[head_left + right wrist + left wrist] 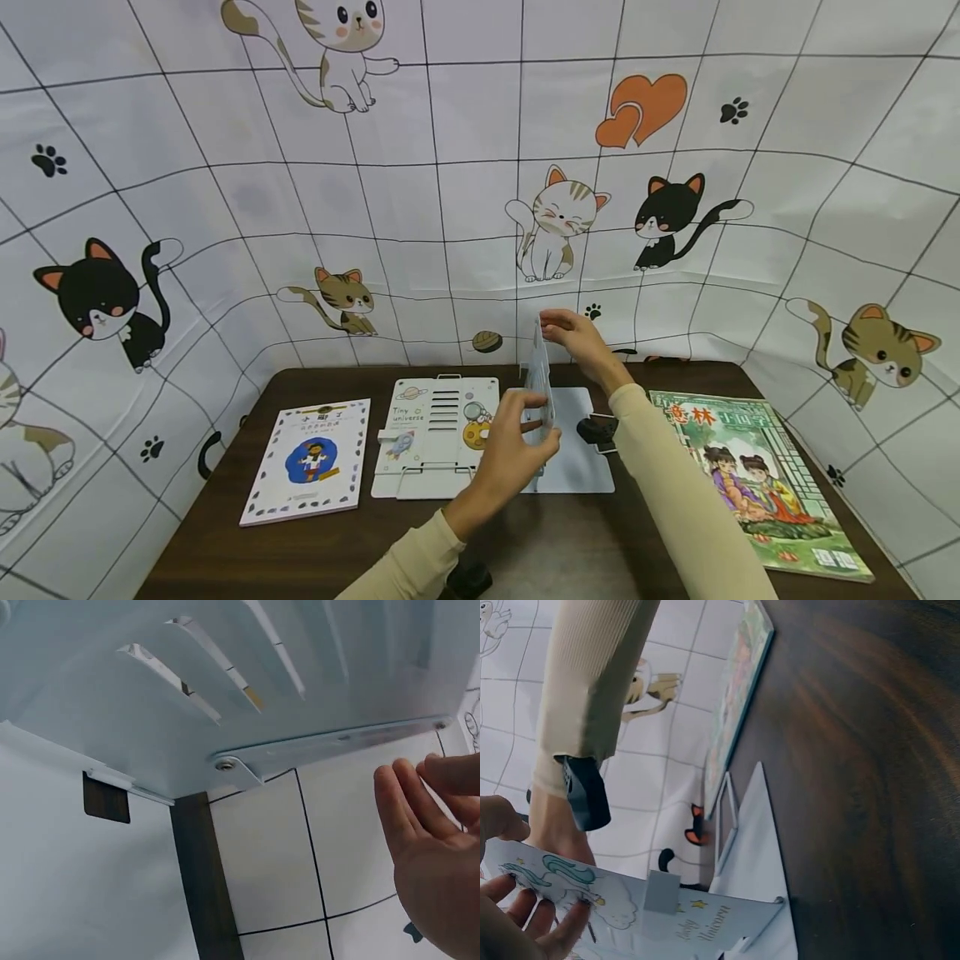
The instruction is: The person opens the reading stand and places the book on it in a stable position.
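Note:
A pale book stand stands between my hands, its unicorn-printed panel [538,367] raised nearly upright from a flat base plate [581,475]. My left hand [502,462] grips the near edge of the panel. In the left wrist view its fingers [566,930] lie over the unicorn print [570,874], with the thumb at the edge. Beside the panel's far top edge is my right hand [581,337], fingers loosely bent. The right wrist view shows the panel's slotted back [165,742] and a hinged strip [322,746]; the right hand's fingers appear apart from that strip.
Left of the raised panel lies a second stand [408,417] marked "Tiny universe". A white-covered book [330,492] is at the table's left, a green illustrated magazine [772,483] at its right. Behind the dark table [300,567] hangs a cat-print cloth [480,200].

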`<control>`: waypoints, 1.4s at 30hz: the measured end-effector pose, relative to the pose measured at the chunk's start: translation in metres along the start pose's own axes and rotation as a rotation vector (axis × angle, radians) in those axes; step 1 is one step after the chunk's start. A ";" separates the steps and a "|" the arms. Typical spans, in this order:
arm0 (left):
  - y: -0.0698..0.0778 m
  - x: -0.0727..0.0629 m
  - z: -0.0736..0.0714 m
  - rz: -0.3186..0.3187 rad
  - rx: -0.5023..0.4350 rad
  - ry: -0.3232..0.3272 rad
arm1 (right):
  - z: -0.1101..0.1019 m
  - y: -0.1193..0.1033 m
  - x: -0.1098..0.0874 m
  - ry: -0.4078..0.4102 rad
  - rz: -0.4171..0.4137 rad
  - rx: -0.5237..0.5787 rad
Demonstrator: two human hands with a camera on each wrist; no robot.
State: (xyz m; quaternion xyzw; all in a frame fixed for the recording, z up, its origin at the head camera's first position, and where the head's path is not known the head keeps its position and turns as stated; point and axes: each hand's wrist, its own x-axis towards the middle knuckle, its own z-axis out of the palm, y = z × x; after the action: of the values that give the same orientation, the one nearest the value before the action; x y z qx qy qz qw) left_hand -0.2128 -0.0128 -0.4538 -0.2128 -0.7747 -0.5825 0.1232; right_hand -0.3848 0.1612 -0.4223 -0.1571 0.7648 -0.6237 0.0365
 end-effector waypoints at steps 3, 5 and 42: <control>-0.003 -0.002 0.000 -0.018 0.019 0.005 | 0.005 0.002 0.002 -0.071 -0.015 0.004; -0.005 -0.003 -0.001 -0.019 0.028 0.008 | 0.008 0.003 0.002 -0.107 -0.034 0.008; -0.049 0.043 -0.027 0.115 0.170 0.079 | -0.077 0.019 -0.060 0.226 -0.008 -0.029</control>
State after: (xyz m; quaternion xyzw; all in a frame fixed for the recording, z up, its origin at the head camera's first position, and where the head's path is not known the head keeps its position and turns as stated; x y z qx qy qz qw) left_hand -0.2753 -0.0413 -0.4685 -0.2227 -0.8023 -0.5146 0.2046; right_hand -0.3511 0.2540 -0.4326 -0.0895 0.7724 -0.6264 -0.0546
